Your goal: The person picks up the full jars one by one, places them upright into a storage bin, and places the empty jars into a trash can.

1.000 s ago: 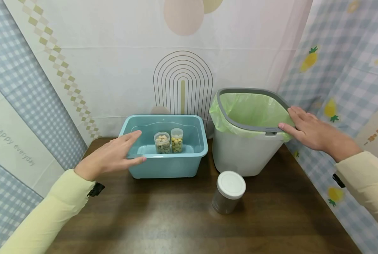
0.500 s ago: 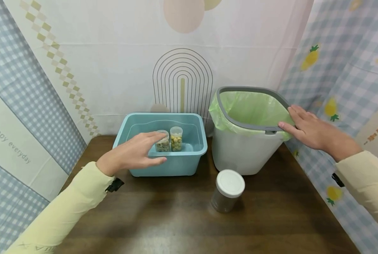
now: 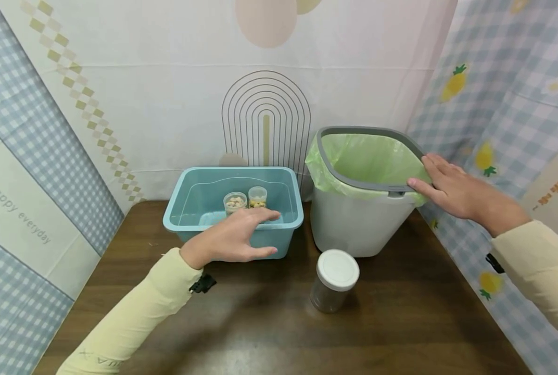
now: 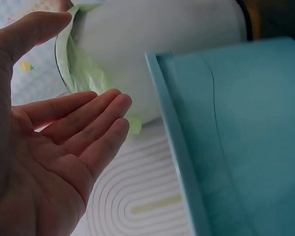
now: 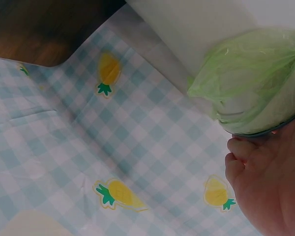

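Left hand (image 3: 237,239) spread, thumb apart from fingers, bare palm (image 4: 39,172) visible by left wrist view, near the front of the blue plastic tub (image 3: 201,195); right hand (image 3: 464,192) rests flat on the gray rim (image 3: 365,185) of the trash bin (image 3: 346,224), right of the tub. Only the head view shows a wide clear jar (image 3: 235,201) and a narrow clear jar (image 3: 257,195) inside the tub, and a white-lidded jar (image 3: 335,281) at its front right.

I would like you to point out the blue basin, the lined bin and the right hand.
Blue basin (image 3: 213,194), head view: inner back wall.
Lined bin (image 3: 349,224), head view: outer front wall.
Right hand (image 3: 461,192), head view: its back.
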Available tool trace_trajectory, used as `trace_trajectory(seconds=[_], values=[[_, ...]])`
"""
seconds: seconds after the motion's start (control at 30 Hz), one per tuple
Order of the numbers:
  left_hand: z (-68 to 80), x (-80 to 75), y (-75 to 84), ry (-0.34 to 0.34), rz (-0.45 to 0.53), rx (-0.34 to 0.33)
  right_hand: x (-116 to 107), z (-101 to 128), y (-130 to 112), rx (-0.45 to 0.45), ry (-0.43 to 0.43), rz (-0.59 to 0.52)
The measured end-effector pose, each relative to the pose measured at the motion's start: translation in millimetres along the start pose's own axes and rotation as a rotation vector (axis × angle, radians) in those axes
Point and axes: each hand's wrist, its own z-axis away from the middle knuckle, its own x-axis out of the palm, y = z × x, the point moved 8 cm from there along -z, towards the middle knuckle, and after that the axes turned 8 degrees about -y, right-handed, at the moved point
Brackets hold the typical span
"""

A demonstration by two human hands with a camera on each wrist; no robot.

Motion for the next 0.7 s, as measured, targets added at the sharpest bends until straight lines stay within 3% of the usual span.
trace_trajectory(seconds=[0.23,0.7], values=[[-17.0,23.9,10.7,-0.036,0.088,0.045,0.7,-0.2,0.3,0.011,-0.002,-0.003],[-50.4,73.7,17.7,-0.071,0.130,0.071,1.7,0.4,0.8,0.005,0.000,-0.009]])
